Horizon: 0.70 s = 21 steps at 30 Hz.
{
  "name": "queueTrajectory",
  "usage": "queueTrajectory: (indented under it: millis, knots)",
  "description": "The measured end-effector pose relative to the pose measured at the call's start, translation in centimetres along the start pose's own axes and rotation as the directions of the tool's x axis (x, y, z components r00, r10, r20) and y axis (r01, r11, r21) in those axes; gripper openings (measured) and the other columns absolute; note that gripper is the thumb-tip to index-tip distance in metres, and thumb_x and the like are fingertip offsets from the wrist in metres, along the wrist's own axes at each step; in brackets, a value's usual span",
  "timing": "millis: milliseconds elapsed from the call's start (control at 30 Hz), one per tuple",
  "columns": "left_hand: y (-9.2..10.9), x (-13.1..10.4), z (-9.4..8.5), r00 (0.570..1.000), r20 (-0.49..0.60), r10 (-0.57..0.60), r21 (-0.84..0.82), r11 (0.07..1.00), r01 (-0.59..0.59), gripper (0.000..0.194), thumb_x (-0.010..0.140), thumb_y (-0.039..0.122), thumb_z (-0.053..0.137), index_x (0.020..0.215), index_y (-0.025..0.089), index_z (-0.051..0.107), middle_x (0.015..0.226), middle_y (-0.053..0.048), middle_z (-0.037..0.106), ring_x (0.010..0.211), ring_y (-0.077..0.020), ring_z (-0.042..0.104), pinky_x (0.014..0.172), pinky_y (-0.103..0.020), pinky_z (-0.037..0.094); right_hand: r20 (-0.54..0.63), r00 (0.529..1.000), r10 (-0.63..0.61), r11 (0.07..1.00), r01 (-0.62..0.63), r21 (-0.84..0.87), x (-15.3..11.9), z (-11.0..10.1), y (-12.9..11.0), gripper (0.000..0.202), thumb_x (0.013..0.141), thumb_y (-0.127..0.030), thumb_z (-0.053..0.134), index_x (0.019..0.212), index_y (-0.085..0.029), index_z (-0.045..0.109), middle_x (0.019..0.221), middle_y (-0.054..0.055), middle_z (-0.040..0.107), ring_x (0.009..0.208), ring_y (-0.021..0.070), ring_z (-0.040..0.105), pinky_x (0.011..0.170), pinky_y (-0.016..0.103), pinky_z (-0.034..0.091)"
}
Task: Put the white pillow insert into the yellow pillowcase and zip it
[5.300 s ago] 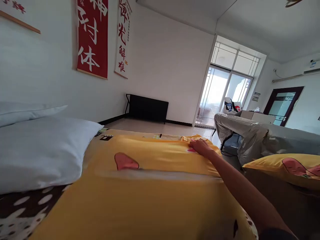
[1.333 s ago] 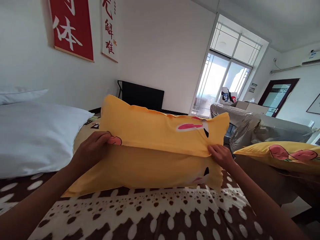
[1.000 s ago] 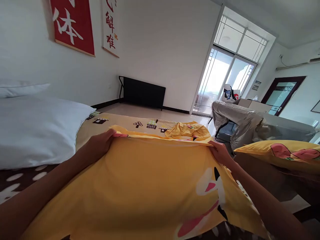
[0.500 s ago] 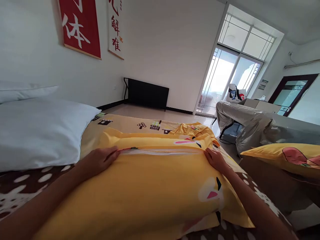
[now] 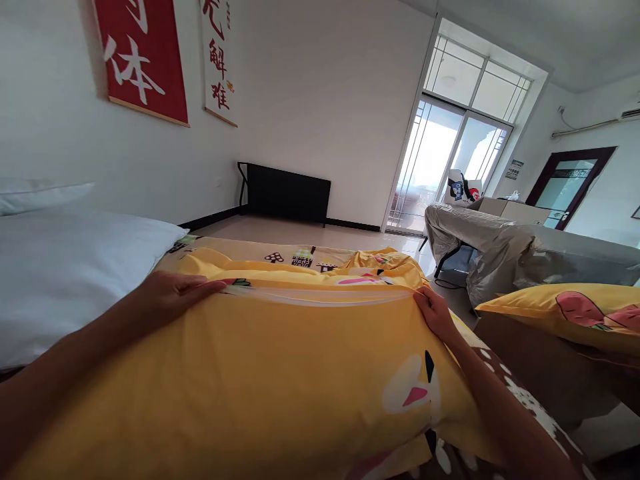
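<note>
A yellow pillowcase (image 5: 300, 360) with rabbit prints lies in front of me on a bed, filled out by something pale that shows as a white strip (image 5: 320, 297) in its opening. My left hand (image 5: 180, 293) pinches the left end of the opening's edge, beside a small red and green print. At the right end, my right hand (image 5: 434, 312) grips the same edge between thumb and fingers. Between the two hands the edge is stretched nearly straight.
White pillows (image 5: 80, 267) lie at the left. Beyond the pillowcase is crumpled yellow cloth (image 5: 387, 259) on a patterned sheet (image 5: 265, 248). Another yellow pillow (image 5: 565, 310) is at the right, near plastic-covered furniture (image 5: 500, 233). A black folded frame (image 5: 287, 191) leans against the wall.
My left hand has moved left and slightly up, pulling its end of the edge outward. My right hand still holds the other end. The view has shifted a little.
</note>
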State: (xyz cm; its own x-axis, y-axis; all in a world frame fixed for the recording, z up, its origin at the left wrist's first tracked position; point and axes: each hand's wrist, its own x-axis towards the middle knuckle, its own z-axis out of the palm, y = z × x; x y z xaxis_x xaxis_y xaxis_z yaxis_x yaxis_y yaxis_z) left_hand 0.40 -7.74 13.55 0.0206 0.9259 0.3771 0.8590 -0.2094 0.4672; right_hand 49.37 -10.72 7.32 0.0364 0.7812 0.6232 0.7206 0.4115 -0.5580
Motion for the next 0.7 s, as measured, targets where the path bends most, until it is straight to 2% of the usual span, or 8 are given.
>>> queueTrajectory:
  millis: [100,200,300,400,500,600,667,700]
  knots:
    - [-1.3,0.4,-1.4,0.976,-0.008,-0.216,-0.091,0.972,0.215,0.054,0.080,0.059,0.039,0.093,0.016,0.070,0.048,0.007,0.044,0.054,-0.0094,0.039,0.052,-0.017,0.030,0.114,0.993,-0.024,0.992,0.010,0.123,1.6,-0.2,-2.3,0.035,0.086,-0.048,0.046,0.068,-0.019,0.048,0.060,-0.004,0.039,0.056,0.0101,0.034,0.051,0.023,0.027]
    - [-3.7,-0.6,-0.4,0.964,0.021,-0.263,-0.036,0.964,0.264,0.058,0.084,0.057,0.031,0.086,0.017,0.072,0.048,0.005,0.053,0.055,-0.0125,0.048,0.055,-0.020,0.034,0.280,0.959,-0.044,0.976,-0.019,0.219,1.7,1.6,-2.6,0.035,0.083,-0.048,0.052,0.067,-0.018,0.050,0.059,-0.004,0.040,0.055,0.0089,0.034,0.049,0.023,0.027]
    - [-5.4,-1.4,1.6,0.960,0.060,-0.275,-0.005,0.961,0.275,0.056,0.085,0.057,0.030,0.079,0.022,0.072,0.055,0.005,0.064,0.063,-0.0167,0.058,0.062,-0.023,0.038,0.404,0.915,0.000,0.943,-0.134,0.304,0.9,4.0,-0.4,0.034,0.079,-0.049,0.058,0.067,-0.017,0.054,0.060,-0.004,0.043,0.055,0.0085,0.037,0.050,0.022,0.029]
    - [-5.1,-0.7,2.6,0.949,0.034,-0.314,0.065,0.948,0.311,0.053,0.084,0.060,0.031,0.083,0.026,0.072,0.064,0.004,0.068,0.069,-0.0196,0.061,0.064,-0.025,0.040,0.456,0.888,0.058,0.853,-0.281,0.440,0.2,4.8,2.7,0.033,0.076,-0.049,0.064,0.082,-0.016,0.061,0.072,-0.001,0.056,0.064,0.0108,0.048,0.057,0.023,0.037]
    - [-2.7,1.1,2.8,0.979,0.009,-0.205,0.221,0.955,0.198,0.044,0.084,0.053,0.036,0.084,0.026,0.070,0.077,0.001,0.070,0.075,-0.0212,0.060,0.067,-0.027,0.041,0.484,0.872,0.077,0.800,-0.344,0.493,0.1,3.9,4.8,0.038,0.069,-0.046,0.071,0.090,-0.016,0.064,0.080,0.001,0.062,0.072,0.0129,0.054,0.063,0.024,0.041]
    - [2.6,2.5,4.2,0.995,-0.005,0.101,0.305,0.948,-0.094,0.031,0.085,0.039,0.038,0.080,0.019,0.061,0.083,-0.003,0.067,0.079,-0.0193,0.058,0.073,-0.027,0.041,0.465,0.878,0.113,0.784,-0.366,0.501,0.4,3.3,5.5,0.038,0.067,-0.045,0.073,0.090,-0.016,0.066,0.081,0.002,0.064,0.073,0.0136,0.056,0.065,0.025,0.044]
    - [7.8,2.6,6.4,0.932,0.076,0.356,0.264,0.894,-0.363,0.029,0.086,0.039,0.039,0.083,0.018,0.058,0.086,-0.006,0.064,0.082,-0.0186,0.057,0.078,-0.028,0.042,0.446,0.885,0.132,0.773,-0.374,0.513,0.5,3.3,5.6,0.036,0.067,-0.044,0.074,0.090,-0.016,0.068,0.083,0.002,0.066,0.074,0.0144,0.058,0.068,0.026,0.045]
    - [10.7,2.5,7.8,0.864,0.163,0.476,0.225,0.835,-0.502,0.030,0.087,0.040,0.039,0.086,0.018,0.059,0.091,-0.006,0.064,0.084,-0.0190,0.057,0.078,-0.029,0.043,0.437,0.889,0.135,0.767,-0.373,0.522,0.5,3.4,5.6,0.035,0.067,-0.043,0.074,0.089,-0.017,0.068,0.083,0.002,0.067,0.075,0.0148,0.058,0.069,0.027,0.046]
